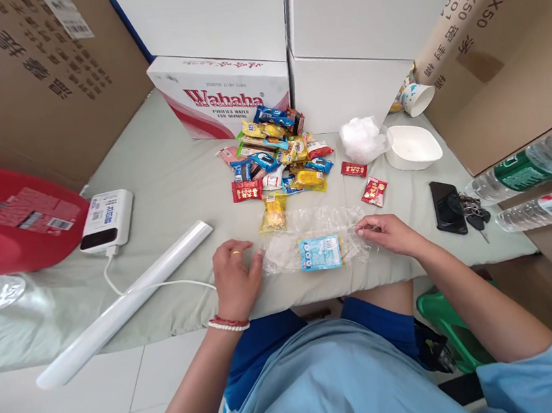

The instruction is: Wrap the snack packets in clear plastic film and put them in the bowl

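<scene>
A clear plastic bag [281, 253] lies flat on the cloth-covered table in front of me. On or inside it, I cannot tell which, is a light-blue printed packet [320, 253]. My right hand [382, 231] pinches the bag's right edge between thumb and fingers. At the bag's left edge rests my left hand [237, 269], thumb and fingers apart, with nothing visible in its grasp. Just beyond the bag sits a yellow snack packet [273, 213]. Behind that is a heap of wrapped snacks [275, 151] in blue, yellow and red.
Two red packets, one a small red sachet [374, 192], lie right of the heap. Farther right are a white bowl [414, 146], a phone [448, 207] with keys and plastic bottles [523, 170]. Leftward are a white tube [128, 301], a power bank [108, 219] and its cable. Boxes [225, 97] stand behind.
</scene>
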A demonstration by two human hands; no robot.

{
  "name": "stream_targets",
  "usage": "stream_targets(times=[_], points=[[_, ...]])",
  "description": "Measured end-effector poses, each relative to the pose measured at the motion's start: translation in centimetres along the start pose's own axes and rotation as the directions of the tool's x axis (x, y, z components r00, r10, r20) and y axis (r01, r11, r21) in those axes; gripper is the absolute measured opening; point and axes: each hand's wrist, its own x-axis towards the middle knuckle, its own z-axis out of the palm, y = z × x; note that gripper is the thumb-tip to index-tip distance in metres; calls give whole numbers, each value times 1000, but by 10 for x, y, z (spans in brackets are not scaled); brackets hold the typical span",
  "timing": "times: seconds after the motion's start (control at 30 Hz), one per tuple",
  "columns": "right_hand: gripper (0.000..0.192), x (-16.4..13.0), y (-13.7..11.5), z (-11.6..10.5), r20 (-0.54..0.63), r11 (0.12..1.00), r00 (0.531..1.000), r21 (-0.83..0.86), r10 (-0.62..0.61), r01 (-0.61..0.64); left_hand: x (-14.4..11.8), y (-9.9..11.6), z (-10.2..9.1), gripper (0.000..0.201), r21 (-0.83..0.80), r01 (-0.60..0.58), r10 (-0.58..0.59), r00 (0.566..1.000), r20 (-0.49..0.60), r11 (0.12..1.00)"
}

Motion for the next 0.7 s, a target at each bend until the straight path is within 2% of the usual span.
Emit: stream_targets(times=[0.07,0.1,0.13,0.17,0.23,0.3,0.37,0.43,0.5,0.53,0.57,0.63,0.7], points=[[29,4,4,1,18,990,994,-94,106,-104,-9,8,-5,30,49,60,-50,980,-191,997],[30,5,4,0,10,977,992,-173,125,-121,-14,14,-10,29,68,60,-39,962,-270,996],[32,8,3,-2,-15,959,993,-257,118,-118,-19,21,-14,26,79,24,2,951,-310,997],[34,11,0,-5,-50,937,994,-334,93,-104,-24,31,-18,23,80,-48,70,950,-306,996],[36,24,-10,-11,-110,901,994,-429,22,-68,-30,52,-20,26,41,-263,266,951,-159,964],[38,45,-23,-11,-114,893,992,-450,-48,-8,-29,75,-14,35,-19,-414,414,908,58,910],[43,71,-37,-4,-36,892,992,-443,-123,95,-21,94,-1,41,-17,-437,429,875,226,899],[54,95,-50,8,51,880,987,-447,-151,158,-12,105,13,41,34,-421,387,860,331,906],[65,115,-62,19,132,881,985,-446,-107,155,-6,108,25,38,94,-413,349,854,386,906],[65,121,-67,23,179,890,981,-433,-75,147,-5,108,29,37,122,-411,336,854,397,903],[57,126,-71,26,229,900,972,-410,-53,145,-5,108,31,36,144,-410,325,856,401,901],[31,129,-77,27,326,923,944,-347,-46,165,-8,107,34,36,174,-403,310,863,398,899],[12,125,-82,22,362,931,928,-300,-90,207,-11,108,35,37,188,-393,297,869,397,900]])
